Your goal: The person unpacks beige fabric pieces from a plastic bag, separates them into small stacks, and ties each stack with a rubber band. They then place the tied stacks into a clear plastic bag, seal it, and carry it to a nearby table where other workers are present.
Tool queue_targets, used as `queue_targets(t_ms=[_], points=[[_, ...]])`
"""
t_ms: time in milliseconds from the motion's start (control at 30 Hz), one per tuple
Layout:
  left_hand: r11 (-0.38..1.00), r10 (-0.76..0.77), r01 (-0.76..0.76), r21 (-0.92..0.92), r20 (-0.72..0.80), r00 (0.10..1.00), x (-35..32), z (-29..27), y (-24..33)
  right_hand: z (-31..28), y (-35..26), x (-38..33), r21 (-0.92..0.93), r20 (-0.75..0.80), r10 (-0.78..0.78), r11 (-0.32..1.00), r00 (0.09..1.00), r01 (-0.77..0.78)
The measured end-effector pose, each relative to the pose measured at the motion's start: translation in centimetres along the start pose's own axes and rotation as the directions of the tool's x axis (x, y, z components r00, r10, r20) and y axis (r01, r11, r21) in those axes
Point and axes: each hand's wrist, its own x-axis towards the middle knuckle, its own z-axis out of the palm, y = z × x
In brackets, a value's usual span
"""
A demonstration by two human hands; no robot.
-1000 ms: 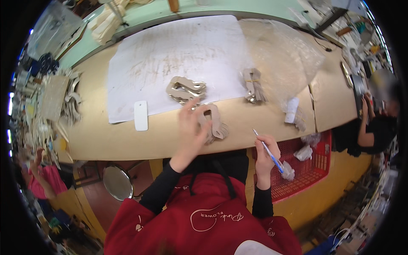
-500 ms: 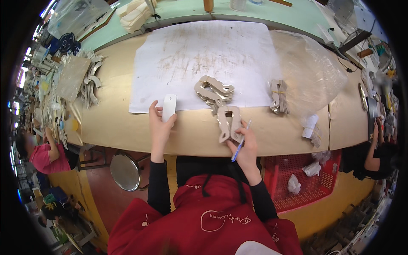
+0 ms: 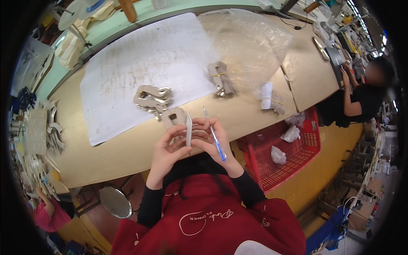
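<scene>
In front of my body, my left hand [image 3: 168,155] grips a slim white rounded piece [image 3: 188,131], stood on edge; its shape resembles a flat computer mouse. My right hand [image 3: 219,142] holds a clear and blue pen [image 3: 218,144], tip pointing away from me. Its fingertips come close to the white piece; whether they touch it I cannot tell. Just beyond my hands lies a beige looped cut-out piece [image 3: 173,115], partly hidden by my fingers. A stack of similar pieces with shiny edges [image 3: 152,97] adjoins it on the white sheet [image 3: 140,55].
A banded bundle of cut pieces [image 3: 220,78] and a white roll with pieces [image 3: 267,95] lie to the right. Clear plastic sheeting [image 3: 250,38] covers the far right. Below the table edge stands a red basket [image 3: 255,170]; a round stool [image 3: 115,202] is at left. Co-workers sit both sides.
My view has turned, shifting the table leftward. My right hand has let go of the beige cut-out and come beside my left. The white piece has been brought closer and turned edge-on.
</scene>
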Motion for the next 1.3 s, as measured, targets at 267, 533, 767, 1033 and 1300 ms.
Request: queue_targets(t_ms=[267,533,767,1033,1300], points=[[0.996,0.024,-0.029,0.082,0.066,0.998,0.6,1.7,0.4,-1.4,0.0,-1.2,0.028,-0.049,0.012,1.0,0.999,-0.011],[0.991,0.009,-0.027,0.128,0.136,0.991,1.5,3.5,-0.2,-4.2,0.3,-2.2,0.093,-0.075,-0.017,0.995,0.997,0.024],[0.996,-0.07,0.061,0.058,0.165,0.984,1.9,3.6,-1.1,-5.1,0.3,-2.6,0.056,-0.112,-0.017,0.998,0.994,0.023],[0.993,-0.1,0.1,0.061,0.002,0.995,1.7,3.3,-3.3,-3.6,0.4,-1.8,-0.348,-0.266,-0.038,0.936,0.963,-0.059],[0.972,-0.171,0.149,-0.18,-0.112,0.979,2.0,2.1,-3.8,-3.9,-1.5,2.9,-0.647,-0.251,-0.233,0.762,0.939,0.016]])
